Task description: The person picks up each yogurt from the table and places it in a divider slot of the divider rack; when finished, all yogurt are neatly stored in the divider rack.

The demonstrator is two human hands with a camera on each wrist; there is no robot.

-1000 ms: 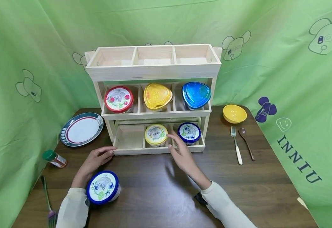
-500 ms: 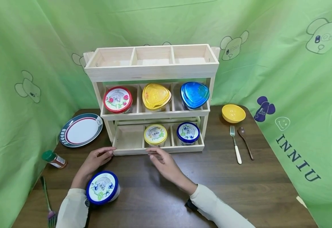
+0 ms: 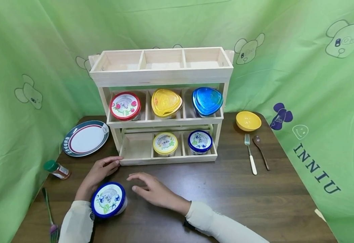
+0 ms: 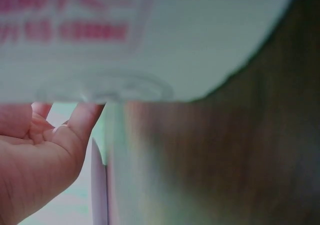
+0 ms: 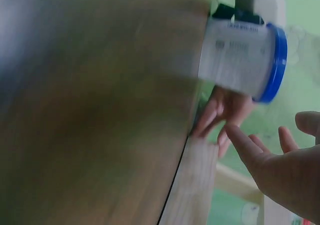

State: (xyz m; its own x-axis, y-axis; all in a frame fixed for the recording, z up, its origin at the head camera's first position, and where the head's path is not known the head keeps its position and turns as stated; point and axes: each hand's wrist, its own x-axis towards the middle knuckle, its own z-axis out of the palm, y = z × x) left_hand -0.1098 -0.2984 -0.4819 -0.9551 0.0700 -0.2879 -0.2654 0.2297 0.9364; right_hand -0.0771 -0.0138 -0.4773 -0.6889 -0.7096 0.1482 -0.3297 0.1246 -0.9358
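Nearest to us, the blue-lidded tub (image 3: 109,199) is standing on the dark table (image 3: 255,202), just in front of the left forearm, and our right hand (image 3: 152,190) is now sliding in toward it from the right, fingers straight and spread, palm down, holding nothing. Half a second ago that hand was hovering at the front lip of the wooden rack (image 3: 161,71), and a second ago it was up by the two tubs in the bottom tier; so we are watching it leaving the shelf and crossing leftward to the loose tub, which suggests this tub is the thing in hand next. In the right wrist view the tub (image 5: 245,60) is showing just beyond the outstretched fingers (image 5: 250,147), apparently not yet touched, though the blur makes that hard to confirm. Our left hand (image 3: 99,173) is staying put, fingers loosely extended against the rack's lower left corner. Beyond it the bottom-left compartment (image 3: 137,145) is sitting vacant beside the yellow-lidded tub (image 3: 165,143) and a second blue-lidded one (image 3: 199,141). Farther out, the plate (image 3: 85,137), the spice bottle (image 3: 57,169), the yellow bowl (image 3: 248,120), the fork (image 3: 250,154) and the spoon (image 3: 261,150) are all lying as they were.
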